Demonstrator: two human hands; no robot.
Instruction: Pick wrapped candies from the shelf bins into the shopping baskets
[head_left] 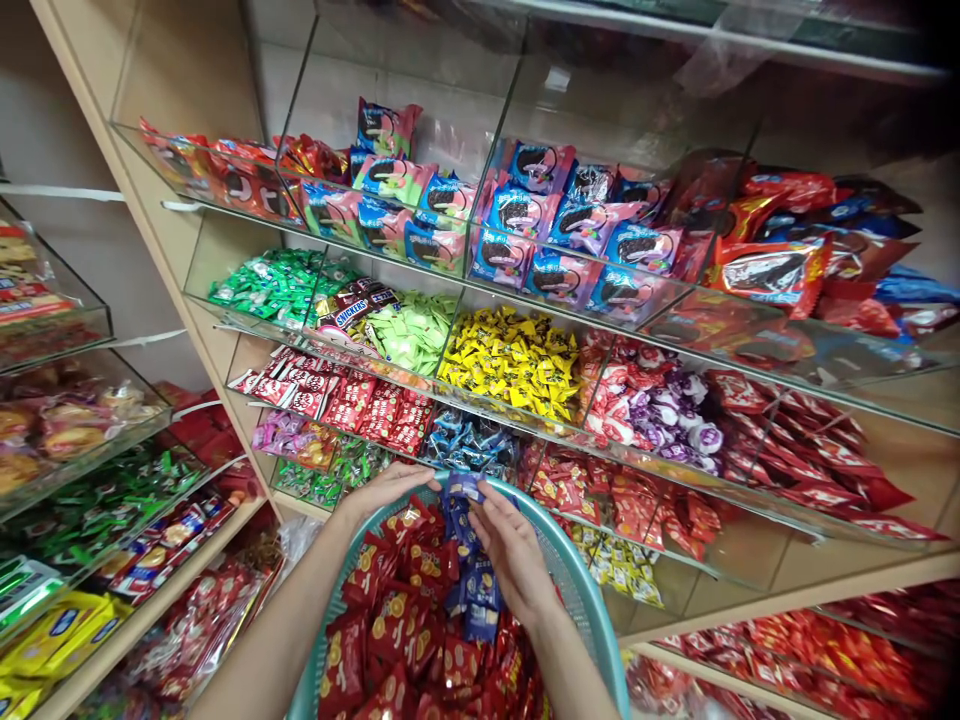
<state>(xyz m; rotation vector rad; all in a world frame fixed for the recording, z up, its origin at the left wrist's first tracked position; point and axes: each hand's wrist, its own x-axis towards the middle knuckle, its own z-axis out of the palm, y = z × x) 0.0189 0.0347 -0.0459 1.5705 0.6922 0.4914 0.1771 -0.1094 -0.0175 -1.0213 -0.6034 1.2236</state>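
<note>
A teal plastic basket sits below me, filled with red wrapped snack packets printed with orange slices. Several dark blue packets lie on top of them near the far rim. My left hand reaches over the rim, its fingers stretched out flat with the tips at a blue packet. On the other side, my right hand has its fingers curled against that same packet. Just beyond the fingertips is a shelf compartment of dark blue wrapped candies.
Clear-fronted shelves rise ahead, with yellow candies, green candies, red wafer packets and blue-pink cookie packs. More stocked shelves stand at the left. A wooden ledge runs along the lower right.
</note>
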